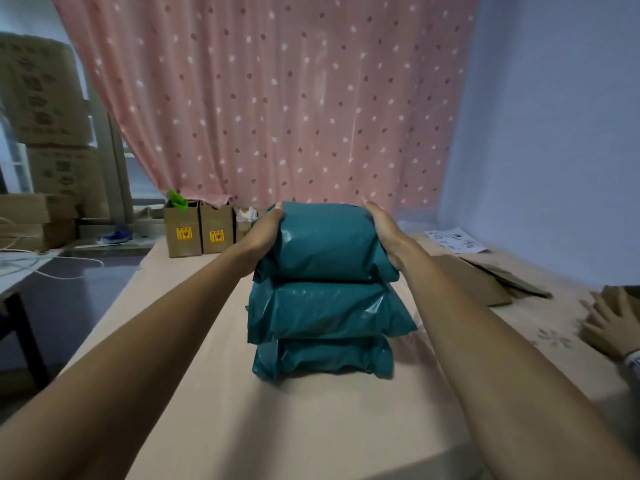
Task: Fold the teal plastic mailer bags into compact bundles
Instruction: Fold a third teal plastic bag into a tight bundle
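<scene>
Here three teal bundles stand stacked on the bench [329,427], near the middle of the view. The left hand [265,230] and the right hand [382,225] press flat against the two ends of the top bundle [323,244], at 9 and 3 o'clock of it, fingers curled over its far edge. Each hand is half open, a clamp between palms and not a pinch. The top bundle rests on the middle bundle [325,311], which rests on the bottom bundle [322,356].

The step in hand looks like squaring the top bundle on the pile. To do it well, I would keep both palms level and the pressure even, since slick plastic probably slides under a lopsided push. Centre it over the middle bundle, whose right corner juts toward 4 o'clock, then press straight down to drive out trapped air before letting go. Release both sides together, or the stack may lean.

At 3 o'clock another person's hand [609,322] lies on brown cardboard [474,282]; small boxes [199,230] stand at 11 o'clock.
</scene>
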